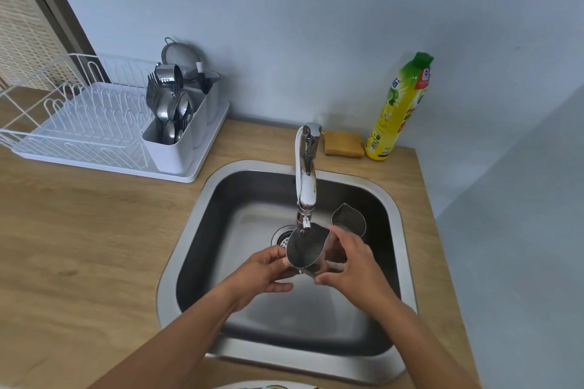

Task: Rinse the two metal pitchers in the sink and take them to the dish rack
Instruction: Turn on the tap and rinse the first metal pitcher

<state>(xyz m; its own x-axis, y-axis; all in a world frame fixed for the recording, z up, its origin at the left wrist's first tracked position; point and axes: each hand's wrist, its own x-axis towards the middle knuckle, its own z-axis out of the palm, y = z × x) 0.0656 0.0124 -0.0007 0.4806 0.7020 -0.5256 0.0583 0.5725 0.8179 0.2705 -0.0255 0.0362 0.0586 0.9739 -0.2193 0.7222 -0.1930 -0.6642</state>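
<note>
Pitcher [306, 246] gripped by left hand [268, 268] and right hand [350, 262] under faucet [305, 180]; 2nd pitcher [349, 219] nearby.

The sink [185, 230] is showing brushed steel with a soft sheen. Over the sink, one pitcher [305, 248] is gleaming as polished metal. A second pitcher [349, 219] inside the sink is shining likewise. Around the sink, the counter [94, 246] is showing matt wood grain. Left of the sink, the dish rack [79, 117] is looking like white coated wire.

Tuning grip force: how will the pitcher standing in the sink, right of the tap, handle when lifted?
Probably stiff: the pitcher is sheet metal. Likely slippery, its wall being smooth and shiny. Thin-rimmed and open, so probably light, easily tipped.
</note>
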